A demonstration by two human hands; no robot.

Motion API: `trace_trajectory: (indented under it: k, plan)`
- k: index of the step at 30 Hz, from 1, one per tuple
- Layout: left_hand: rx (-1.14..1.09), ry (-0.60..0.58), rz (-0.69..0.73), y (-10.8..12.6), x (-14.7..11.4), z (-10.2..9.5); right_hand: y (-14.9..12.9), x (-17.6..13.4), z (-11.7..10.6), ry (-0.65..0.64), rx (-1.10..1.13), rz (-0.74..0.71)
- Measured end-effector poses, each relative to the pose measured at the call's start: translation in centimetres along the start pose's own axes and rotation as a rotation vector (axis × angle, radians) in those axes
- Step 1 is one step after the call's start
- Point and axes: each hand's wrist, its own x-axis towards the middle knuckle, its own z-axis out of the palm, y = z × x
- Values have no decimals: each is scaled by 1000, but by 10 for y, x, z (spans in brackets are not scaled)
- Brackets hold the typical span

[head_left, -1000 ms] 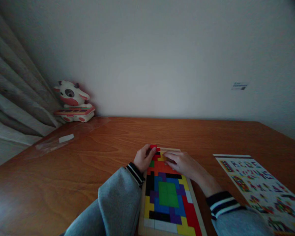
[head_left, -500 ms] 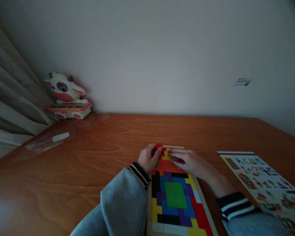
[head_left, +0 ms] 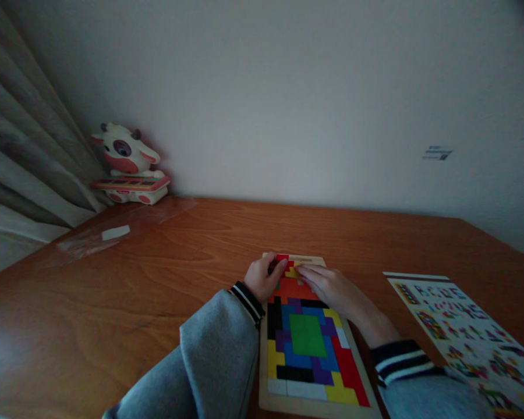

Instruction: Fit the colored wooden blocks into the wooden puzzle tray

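Two bare hands rest over a flat, pale-rimmed wooden puzzle board (head_left: 292, 404) at near centre on grained brown tabletop (head_left: 91, 326): the left hand (head_left: 261, 278) curls its thumb beside a blocky red piece (head_left: 282, 257) at the far-left corner, whether pinching it cannot be told, while the right hand (head_left: 329, 285) lays its fingers close together over an angular yellow piece (head_left: 291, 272). Those right fingers lie flatter than half a second ago. Wood stretches broadly left of the board, and a narrower strip parts its right rim from a printed sheet (head_left: 458, 326).
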Motion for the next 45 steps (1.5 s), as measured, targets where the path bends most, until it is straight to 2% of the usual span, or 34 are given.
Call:
trace_trajectory:
  k: [12, 17, 21, 24, 26, 31, 34, 39, 45]
  plan:
    - [-10, -3, 43, 0, -2, 0, -2, 1, 7, 112, 97, 85]
    - [-132, -103, 173, 6, -4, -3, -3, 0, 9, 113, 132, 118]
    - [-174, -141, 159, 10, -5, -4, -7, 1, 8, 109, 129, 121]
    - [-173, -112, 125, 10, -5, -4, -9, 2, 9, 121, 160, 127]
    - [-208, -52, 99, 7, -4, -3, -10, 3, 10, 145, 171, 154]
    - [-516, 155, -67, -12, 4, 5, -5, 7, 11, 182, 119, 256]
    - [-592, 159, -128, -22, 9, 8, -2, 11, 10, 142, 73, 277]
    - [-574, 153, -164, -21, 10, 7, -2, 14, 11, 134, 44, 197]
    - [-508, 145, -139, -11, 6, 5, -7, 15, 6, 226, 56, 269]
